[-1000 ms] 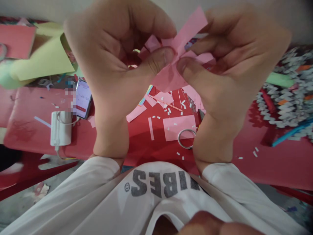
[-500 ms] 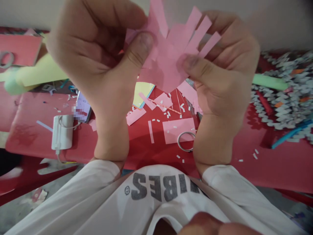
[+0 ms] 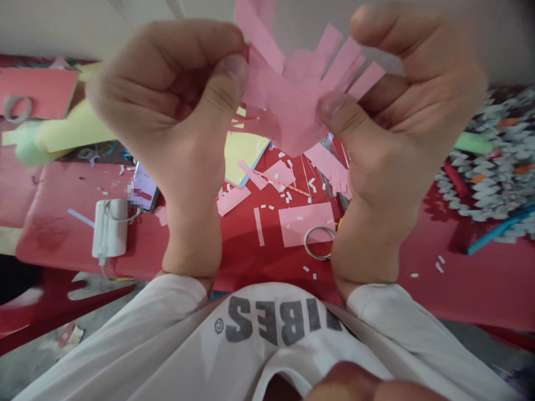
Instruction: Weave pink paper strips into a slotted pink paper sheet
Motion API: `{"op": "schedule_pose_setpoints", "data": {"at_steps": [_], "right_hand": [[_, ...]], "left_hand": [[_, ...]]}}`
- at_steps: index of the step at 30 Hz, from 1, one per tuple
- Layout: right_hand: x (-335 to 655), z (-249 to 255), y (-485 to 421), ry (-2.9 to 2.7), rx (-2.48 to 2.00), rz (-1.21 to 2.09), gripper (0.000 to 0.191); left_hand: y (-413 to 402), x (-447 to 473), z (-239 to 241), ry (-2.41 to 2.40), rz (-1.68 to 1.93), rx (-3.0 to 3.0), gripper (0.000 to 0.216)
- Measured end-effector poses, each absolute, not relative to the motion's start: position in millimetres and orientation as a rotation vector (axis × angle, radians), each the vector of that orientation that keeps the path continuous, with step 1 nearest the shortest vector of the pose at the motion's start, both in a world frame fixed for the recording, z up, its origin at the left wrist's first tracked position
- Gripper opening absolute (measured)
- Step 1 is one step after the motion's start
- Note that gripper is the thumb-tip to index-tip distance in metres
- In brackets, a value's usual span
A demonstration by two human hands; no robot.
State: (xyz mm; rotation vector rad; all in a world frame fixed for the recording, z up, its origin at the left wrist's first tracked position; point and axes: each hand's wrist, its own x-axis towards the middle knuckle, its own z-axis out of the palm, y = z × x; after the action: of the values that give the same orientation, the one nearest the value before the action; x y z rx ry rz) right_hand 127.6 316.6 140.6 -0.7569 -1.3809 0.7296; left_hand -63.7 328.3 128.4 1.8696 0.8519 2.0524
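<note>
Raised above the table is a piece of pink paper [image 3: 292, 106], cut into strips along its upper edge like petals. My left hand [image 3: 179, 100] pinches its left side between thumb and forefinger. On the right, the thumb of my right hand [image 3: 388, 111] presses on the paper near the base of the strips, while the forefinger is lifted away from the thumb. The other fingers of that hand are partly hidden behind the paper. Beneath, on the red table [image 3: 242, 262], lie a pink paper sheet [image 3: 307, 217] and several tiny white paper scraps.
A white power bank [image 3: 111, 228] with its cable and a phone [image 3: 144, 186] lie at the left. Yellow sheets [image 3: 244, 156] sit mid-table. Rolled yellow paper [image 3: 75, 122] and a tape roll [image 3: 18, 108] are far left. Folded white paper chains [image 3: 497, 172] pile up at the right.
My left hand has shifted slightly left and down, pinching closer to the paper's edge. My right hand has moved right, its forefinger now raised. The paper has moved slightly right and down.
</note>
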Motion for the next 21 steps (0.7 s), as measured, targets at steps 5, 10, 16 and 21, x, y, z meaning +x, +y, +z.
{"op": "schedule_pose_setpoints", "data": {"at_steps": [5,10,16,21], "right_hand": [[133,142,322,-1.409,-0.739,0.643,0.047],[143,136,335,-1.55,-0.694,0.493,0.05],[130,138,324,-1.368,-0.697,0.659,0.04],[125,143,318,-1.367,-0.681,0.727,0.036]], "left_hand": [[326,-55,128,0.825,2.133,1.794,0.01],[324,-53,129,0.788,2.114,1.817,0.016],[307,-36,140,0.995,2.055,1.747,0.009],[320,-29,134,0.717,2.216,1.71,0.031]]}}
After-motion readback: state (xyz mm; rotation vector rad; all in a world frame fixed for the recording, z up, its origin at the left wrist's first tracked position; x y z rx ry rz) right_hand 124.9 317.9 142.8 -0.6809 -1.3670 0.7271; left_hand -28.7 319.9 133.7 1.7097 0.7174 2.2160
